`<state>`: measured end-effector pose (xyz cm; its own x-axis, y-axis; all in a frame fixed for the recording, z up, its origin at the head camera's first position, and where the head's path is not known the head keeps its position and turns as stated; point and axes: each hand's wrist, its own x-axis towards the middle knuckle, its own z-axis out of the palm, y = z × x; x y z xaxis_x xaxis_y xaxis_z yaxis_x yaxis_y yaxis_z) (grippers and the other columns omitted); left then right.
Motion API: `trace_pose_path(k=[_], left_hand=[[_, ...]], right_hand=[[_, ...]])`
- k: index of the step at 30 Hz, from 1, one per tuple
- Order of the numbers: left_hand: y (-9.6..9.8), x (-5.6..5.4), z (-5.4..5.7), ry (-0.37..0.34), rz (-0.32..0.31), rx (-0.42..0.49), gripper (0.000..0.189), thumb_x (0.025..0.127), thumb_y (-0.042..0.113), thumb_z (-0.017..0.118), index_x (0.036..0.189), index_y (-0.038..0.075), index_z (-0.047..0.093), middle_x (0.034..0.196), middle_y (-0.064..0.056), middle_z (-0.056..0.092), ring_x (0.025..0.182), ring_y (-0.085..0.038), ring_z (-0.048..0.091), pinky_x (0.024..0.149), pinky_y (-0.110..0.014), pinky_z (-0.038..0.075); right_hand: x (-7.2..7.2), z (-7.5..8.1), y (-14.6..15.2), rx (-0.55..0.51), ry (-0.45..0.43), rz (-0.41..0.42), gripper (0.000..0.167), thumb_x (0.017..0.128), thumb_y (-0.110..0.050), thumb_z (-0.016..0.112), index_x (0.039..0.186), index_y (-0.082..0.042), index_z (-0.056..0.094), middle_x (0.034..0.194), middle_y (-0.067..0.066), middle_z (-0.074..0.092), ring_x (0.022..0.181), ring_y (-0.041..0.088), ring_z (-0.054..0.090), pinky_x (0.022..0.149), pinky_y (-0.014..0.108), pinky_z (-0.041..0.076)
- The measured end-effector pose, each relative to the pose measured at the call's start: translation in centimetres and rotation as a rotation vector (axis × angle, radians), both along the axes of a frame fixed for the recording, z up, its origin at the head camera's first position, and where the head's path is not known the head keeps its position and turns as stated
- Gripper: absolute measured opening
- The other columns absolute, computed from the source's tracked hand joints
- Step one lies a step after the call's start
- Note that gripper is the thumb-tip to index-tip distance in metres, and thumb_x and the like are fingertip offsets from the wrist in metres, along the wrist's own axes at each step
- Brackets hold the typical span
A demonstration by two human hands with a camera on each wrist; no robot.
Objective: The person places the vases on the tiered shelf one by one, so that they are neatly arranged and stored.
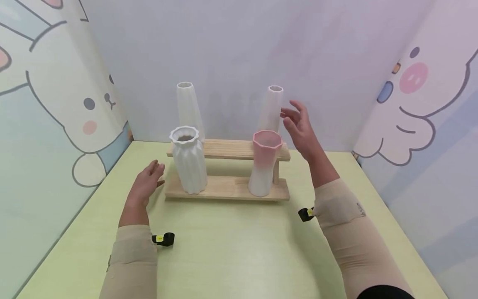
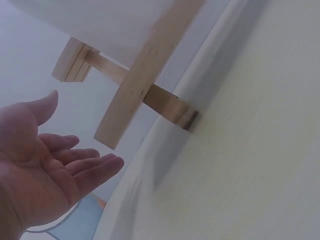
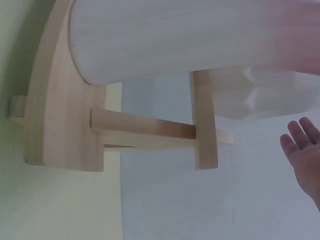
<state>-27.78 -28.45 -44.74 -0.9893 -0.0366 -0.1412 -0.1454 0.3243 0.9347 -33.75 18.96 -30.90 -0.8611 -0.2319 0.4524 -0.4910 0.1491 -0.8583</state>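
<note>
A two-tier wooden stand [image 1: 228, 193] bears vases on both levels. On its lower board are a fluted white vase [image 1: 190, 170] at the left and a pink-and-white vase [image 1: 264, 166] at the right. Behind them, two tall white vases, one left [image 1: 188, 104] and one right [image 1: 270, 109], rise at the upper board. My left hand [image 1: 146, 185] is spread beside the stand's left end and holds nothing; the left wrist view shows its palm [image 2: 42, 175]. Close to the tall right vase is my right hand [image 1: 300, 131], fingers loosely bent; in the right wrist view a gap separates it.
The stand rests on a pale green table [image 1: 231, 249]. A plain light wall [image 1: 231, 50] rises behind it, and walls printed with cartoon animals flank both sides. Black cameras [image 1: 168, 239] are strapped at the beige sleeves [image 1: 130, 261].
</note>
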Motion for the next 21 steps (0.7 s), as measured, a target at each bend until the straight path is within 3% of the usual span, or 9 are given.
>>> trace_pose_path(k=[5,10,15,18,21], left_hand=[[0.4,0.2,1.7,0.062,0.066,0.019,0.094,0.091,0.074,0.034,0.159,0.023,-0.004,0.166,0.0,0.001,0.146,-0.039,0.027,0.118,-0.055,0.023],[0.8,0.7,3.6,0.135,0.111,0.056,0.088,0.093,0.071,0.031,0.159,0.025,-0.006,0.166,-0.003,0.003,0.146,-0.043,0.023,0.118,-0.058,0.018],[1.4,1.5,5.9,0.236,0.124,0.081,0.084,0.097,0.065,0.032,0.158,0.026,-0.011,0.165,0.006,-0.005,0.152,-0.027,0.003,0.122,-0.049,0.004],[2.1,2.7,7.9,0.302,0.128,0.09,0.081,0.1,0.059,0.034,0.157,0.026,-0.012,0.164,0.011,-0.01,0.152,-0.017,-0.006,0.123,-0.045,-0.002],[3.1,4.0,9.8,0.367,0.141,0.095,0.078,0.102,0.053,0.037,0.157,0.027,-0.011,0.165,0.012,-0.009,0.152,-0.014,-0.007,0.123,-0.044,-0.002]], right_hand=[[1.7,-1.6,1.2,-0.006,0.032,-0.006,0.069,0.099,-0.041,0.056,0.153,-0.022,0.018,0.153,0.016,0.037,0.143,0.031,0.035,0.119,0.052,0.022],[4.0,-3.1,2.7,-0.086,0.054,0.025,0.063,0.102,-0.029,0.053,0.154,-0.021,0.018,0.153,0.018,0.035,0.143,0.032,0.033,0.12,0.043,0.025],[6.2,-3.9,3.8,-0.128,0.101,0.027,0.065,0.102,-0.033,0.053,0.154,-0.018,0.019,0.155,0.021,0.032,0.144,0.034,0.031,0.12,0.045,0.023],[7.3,-3.9,4.0,-0.069,0.128,-0.012,0.067,0.101,-0.038,0.053,0.155,-0.019,0.019,0.156,0.018,0.032,0.145,0.033,0.029,0.12,0.05,0.02],[8.4,-3.6,3.9,0.016,0.157,-0.055,0.069,0.1,-0.042,0.053,0.156,-0.021,0.019,0.157,0.013,0.032,0.146,0.031,0.029,0.119,0.053,0.019]])
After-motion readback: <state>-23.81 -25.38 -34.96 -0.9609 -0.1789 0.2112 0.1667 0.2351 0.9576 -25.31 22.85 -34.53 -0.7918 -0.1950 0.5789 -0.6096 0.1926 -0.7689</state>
